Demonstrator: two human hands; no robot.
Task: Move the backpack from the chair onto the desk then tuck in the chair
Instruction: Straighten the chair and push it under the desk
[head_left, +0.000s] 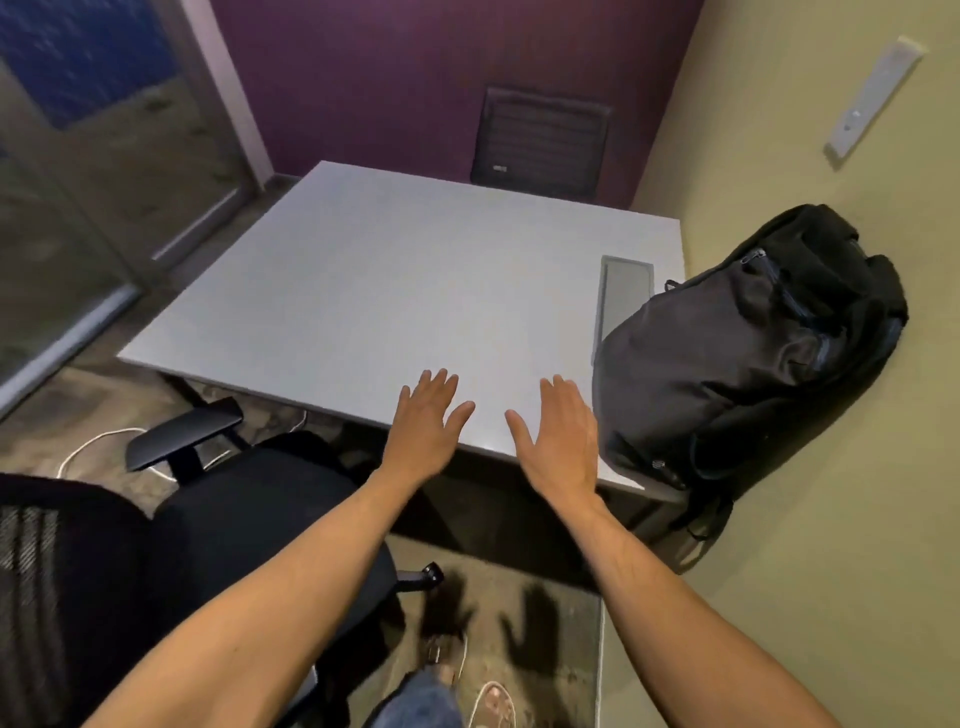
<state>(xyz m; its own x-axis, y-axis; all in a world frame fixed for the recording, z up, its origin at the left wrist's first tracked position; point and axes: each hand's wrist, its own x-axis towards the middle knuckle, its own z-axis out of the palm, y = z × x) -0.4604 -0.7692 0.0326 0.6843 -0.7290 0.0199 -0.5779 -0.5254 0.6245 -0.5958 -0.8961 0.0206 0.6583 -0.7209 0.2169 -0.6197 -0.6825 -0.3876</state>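
Note:
The black backpack stands on the right end of the grey desk and leans against the yellow wall. My left hand and my right hand hover over the desk's near edge, palms down, fingers spread, holding nothing. My right hand is just left of the backpack and apart from it. The black office chair sits at the lower left, pulled out from the desk, its seat bare and its armrest pointing toward the desk.
A second dark chair stands behind the desk against the purple wall. A glass door fills the left side. A white cable lies on the floor. My feet are below, between the chair and the wall.

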